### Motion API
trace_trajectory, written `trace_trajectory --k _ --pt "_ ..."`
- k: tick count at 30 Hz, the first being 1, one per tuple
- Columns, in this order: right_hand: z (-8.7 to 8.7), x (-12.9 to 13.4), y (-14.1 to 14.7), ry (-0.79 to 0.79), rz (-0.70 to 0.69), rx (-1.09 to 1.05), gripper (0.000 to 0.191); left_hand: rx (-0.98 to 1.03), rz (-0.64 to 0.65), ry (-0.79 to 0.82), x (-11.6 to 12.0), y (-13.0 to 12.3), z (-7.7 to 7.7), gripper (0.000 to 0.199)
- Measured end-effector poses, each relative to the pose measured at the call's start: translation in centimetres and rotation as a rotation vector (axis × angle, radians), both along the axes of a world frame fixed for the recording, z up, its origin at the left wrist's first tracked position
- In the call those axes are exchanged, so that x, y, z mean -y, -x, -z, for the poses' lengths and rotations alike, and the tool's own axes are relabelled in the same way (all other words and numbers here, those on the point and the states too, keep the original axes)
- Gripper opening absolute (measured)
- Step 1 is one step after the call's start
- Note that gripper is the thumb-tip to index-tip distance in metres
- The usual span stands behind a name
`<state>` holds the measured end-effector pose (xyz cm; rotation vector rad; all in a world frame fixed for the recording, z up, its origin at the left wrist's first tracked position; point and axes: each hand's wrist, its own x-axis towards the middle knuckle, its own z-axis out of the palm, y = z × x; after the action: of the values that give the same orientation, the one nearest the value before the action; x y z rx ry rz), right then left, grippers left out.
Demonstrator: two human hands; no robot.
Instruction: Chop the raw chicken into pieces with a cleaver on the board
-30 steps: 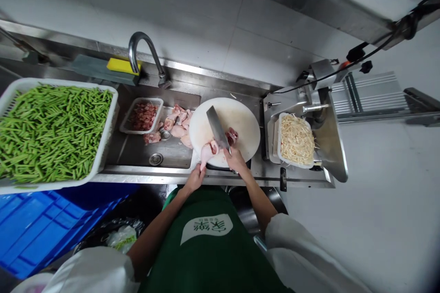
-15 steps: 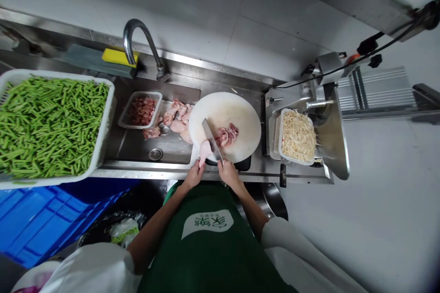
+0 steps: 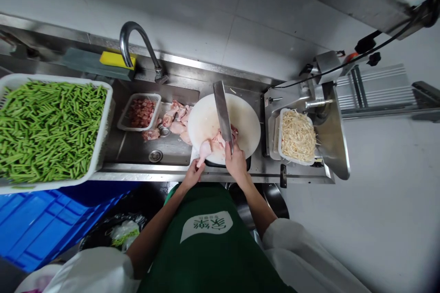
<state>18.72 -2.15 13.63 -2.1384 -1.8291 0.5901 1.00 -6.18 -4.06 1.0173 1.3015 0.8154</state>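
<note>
My right hand [image 3: 235, 161] is wrapped round the handle of a cleaver [image 3: 222, 111], whose broad blade points away from me above the round white cutting board [image 3: 245, 119]. Cut pieces of raw meat [image 3: 217, 140] lie on the board, partly hidden under the blade. At the board's near left edge, my left hand [image 3: 194, 171] grips the thin end of a pale chicken leg [image 3: 205, 149]; its thick end rests on the board. More raw chicken pieces [image 3: 178, 119] lie in the sink just left of the board.
The steel sink [image 3: 134, 153] holds a small white basket [image 3: 120, 123] of chopped meat under a faucet [image 3: 142, 32]. Far left stands a large basket [image 3: 106, 114] of cut green beans. Right of the board, a white container [image 3: 281, 146] of pale shreds sits by a slicing machine [image 3: 335, 146].
My right hand has moved right and forward, and the cleaver has been lifted and swung more upright, away from the chicken leg. My left hand still holds the leg at nearly the same spot.
</note>
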Motion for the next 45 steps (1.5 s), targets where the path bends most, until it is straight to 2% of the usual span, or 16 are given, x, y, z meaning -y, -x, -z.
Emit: trace_trajectory --k 2,4,6,8,13,16,19,22,25,27,29,33,36,39,43,45 --pt "1.2 0.3 0.1 0.044 -0.005 0.003 0.047 0.164 -0.094 0.062 -0.2 -0.4 0.0 0.053" --pt "3.1 0.6 -0.3 0.184 -0.018 0.053 0.041 0.266 -0.136 0.071 -0.4 -1.0 -0.1 0.053" --pt "4.6 0.8 -0.9 0.290 -0.034 0.099 0.037 0.322 -0.129 0.075 -0.7 -1.7 -0.3 0.054" --pt "5.2 0.9 -1.3 0.290 -0.042 0.122 0.037 0.362 -0.122 0.119 -0.7 -2.2 -0.5 0.058" --pt "4.4 1.8 0.6 0.157 -0.030 0.147 0.041 0.404 -0.188 0.195 -0.4 -2.3 -0.2 0.060" --pt "5.0 2.3 2.2 0.180 -0.071 0.131 0.040 0.390 -0.215 0.131 -0.5 -2.3 -0.1 0.058" --pt "5.3 2.1 2.5 0.219 -0.091 0.111 0.039 0.357 -0.228 0.076 -0.8 -2.6 -0.3 0.057" --pt "3.5 1.4 1.6 0.170 -0.097 0.078 0.040 0.324 -0.237 0.062 -1.0 -2.8 -0.3 0.056" --pt "0.7 1.0 1.0 -0.042 -0.093 0.014 0.045 0.311 -0.252 0.046 -1.0 -2.8 -0.1 0.056" --pt "0.1 1.0 1.4 -0.169 -0.065 -0.022 0.047 0.300 -0.259 0.040 -1.0 -2.7 -0.1 0.057" --pt "1.3 1.2 2.1 -0.135 -0.051 -0.006 0.044 0.291 -0.266 0.041 -1.0 -2.6 -0.1 0.057" --pt "6.0 1.6 3.4 0.170 -0.090 0.140 0.038 0.295 -0.240 0.047 -1.1 -2.4 -0.4 0.056" --pt "8.0 1.6 3.2 0.166 -0.099 0.197 0.038 0.341 -0.219 0.098 -1.4 -2.4 -0.2 0.059" --pt "7.5 1.3 2.6 0.087 -0.121 0.208 0.040 0.368 -0.248 0.137 -1.7 -2.6 -0.6 0.062" --pt "5.5 1.3 2.2 0.034 -0.214 0.116 0.053 0.364 -0.314 0.100 -1.3 -2.9 -3.1 0.063" --pt "5.9 1.2 1.7 -0.008 -0.262 0.056 0.058 0.394 -0.328 0.080 -1.5 -3.2 -3.5 0.069"
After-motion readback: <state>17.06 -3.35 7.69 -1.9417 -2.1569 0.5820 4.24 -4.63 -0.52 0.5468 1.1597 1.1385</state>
